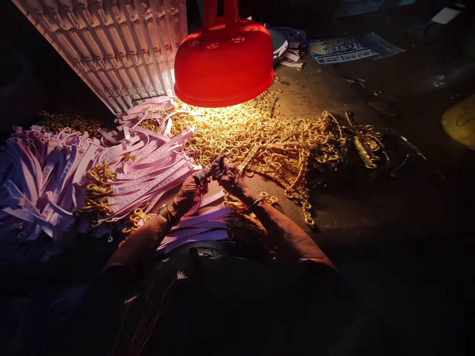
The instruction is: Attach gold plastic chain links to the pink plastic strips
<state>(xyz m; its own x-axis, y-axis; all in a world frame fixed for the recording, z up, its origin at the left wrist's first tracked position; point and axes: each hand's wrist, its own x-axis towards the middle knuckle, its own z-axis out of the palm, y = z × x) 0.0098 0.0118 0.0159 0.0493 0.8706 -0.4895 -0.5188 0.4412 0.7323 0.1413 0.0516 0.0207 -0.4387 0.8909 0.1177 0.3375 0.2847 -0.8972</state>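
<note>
My left hand [189, 192] and my right hand [229, 176] meet fingertip to fingertip in the middle of the table, pinching a small piece between them that is too small to make out; a pink strip [212, 199] trails from under the left hand. Both hands wear fingertip covers. Just beyond them lies a wide heap of gold rings and chains [256, 138]. To the left is a spread pile of pink strips [148, 163], some with gold links attached. More pink strips [200, 227] lie under my forearms.
A red lamp shade [223, 62] hangs low over the ring heap and lights it. A ribbed white panel [111, 49] leans at the back left. Papers and packets [345, 49] lie at the dark back right. The table's right side [389, 207] is dark.
</note>
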